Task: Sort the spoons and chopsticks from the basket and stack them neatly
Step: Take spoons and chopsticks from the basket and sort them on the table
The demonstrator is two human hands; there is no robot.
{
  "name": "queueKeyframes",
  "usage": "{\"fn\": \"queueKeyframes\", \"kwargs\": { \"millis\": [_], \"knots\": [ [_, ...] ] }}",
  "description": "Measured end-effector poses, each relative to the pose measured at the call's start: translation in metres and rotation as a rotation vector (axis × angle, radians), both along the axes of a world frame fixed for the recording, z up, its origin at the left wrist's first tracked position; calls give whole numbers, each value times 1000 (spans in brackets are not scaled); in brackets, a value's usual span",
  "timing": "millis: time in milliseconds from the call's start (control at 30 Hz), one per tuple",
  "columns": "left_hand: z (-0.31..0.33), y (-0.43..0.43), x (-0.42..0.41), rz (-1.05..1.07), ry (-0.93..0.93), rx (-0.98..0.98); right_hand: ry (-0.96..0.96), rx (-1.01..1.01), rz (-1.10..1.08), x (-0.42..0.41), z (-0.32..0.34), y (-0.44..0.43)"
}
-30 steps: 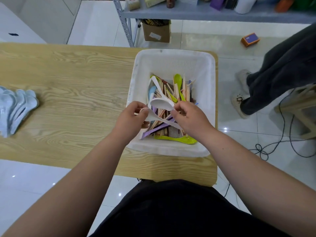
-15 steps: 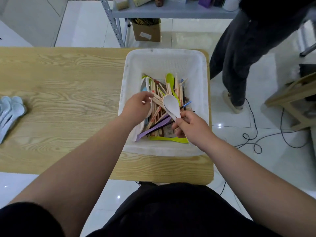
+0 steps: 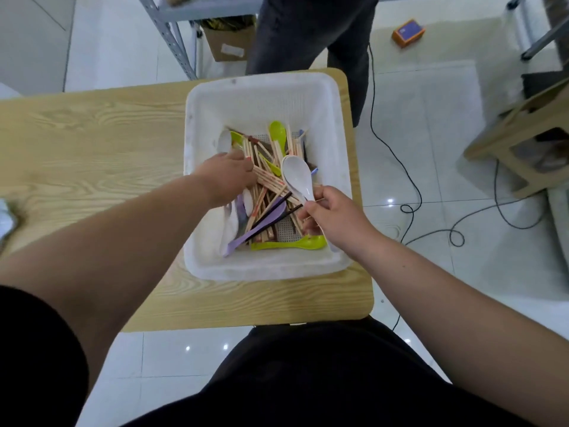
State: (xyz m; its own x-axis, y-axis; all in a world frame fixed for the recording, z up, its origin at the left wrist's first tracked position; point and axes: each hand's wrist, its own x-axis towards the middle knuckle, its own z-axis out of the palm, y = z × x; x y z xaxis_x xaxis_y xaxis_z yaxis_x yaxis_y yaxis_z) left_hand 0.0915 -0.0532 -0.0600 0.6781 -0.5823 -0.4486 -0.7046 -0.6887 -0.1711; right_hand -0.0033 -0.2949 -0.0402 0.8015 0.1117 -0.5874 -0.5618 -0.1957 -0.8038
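Observation:
A white basket point(image 3: 264, 269) at the right end of the wooden table point(image 3: 92, 143) holds mixed wooden chopsticks point(image 3: 268, 180), dark chopsticks, green spoons point(image 3: 289, 244), a purple spoon point(image 3: 246, 238) and a white spoon point(image 3: 224, 141). My right hand point(image 3: 332, 217) pinches the handle of a white spoon point(image 3: 297, 177), bowl up, over the basket's right side. My left hand point(image 3: 228, 177) reaches into the pile with its fingers down among the chopsticks. Another white spoon point(image 3: 232, 221) sticks out below its palm, seemingly held.
A blurred stack of pale spoons point(image 3: 6, 220) lies at the table's left edge. A person point(image 3: 308, 32) stands just behind the basket. On the floor are a black cable point(image 3: 409, 208), a wooden stool point(image 3: 523, 134), an orange box point(image 3: 408, 32) and a cardboard box point(image 3: 228, 44).
My hands have parted: the right one lifted its white spoon upright, the left one pushed deeper into the chopsticks. The person walked from the right to behind the basket.

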Motion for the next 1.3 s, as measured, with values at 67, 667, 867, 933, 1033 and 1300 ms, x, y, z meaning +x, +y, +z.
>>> {"fn": "queueKeyframes", "kwargs": {
  "millis": [67,667,867,933,1033,1300],
  "knots": [
    [3,1,-1,20,-36,-89,-19,-3,6,3,1,2],
    [75,-7,-132,1589,686,-1722,-8,159,-121,-34,31,94],
    [57,31,-164,1508,714,-1695,6,172,-116,-67,34,130],
    [56,41,-172,1522,697,-1724,-15,141,-84,-73,34,139],
    [56,53,-179,1555,660,-1790,-11,140,-20,-73,37,154],
    [67,106,-206,1672,390,-1829,34,232,297,-67,38,209]
  ]
}}
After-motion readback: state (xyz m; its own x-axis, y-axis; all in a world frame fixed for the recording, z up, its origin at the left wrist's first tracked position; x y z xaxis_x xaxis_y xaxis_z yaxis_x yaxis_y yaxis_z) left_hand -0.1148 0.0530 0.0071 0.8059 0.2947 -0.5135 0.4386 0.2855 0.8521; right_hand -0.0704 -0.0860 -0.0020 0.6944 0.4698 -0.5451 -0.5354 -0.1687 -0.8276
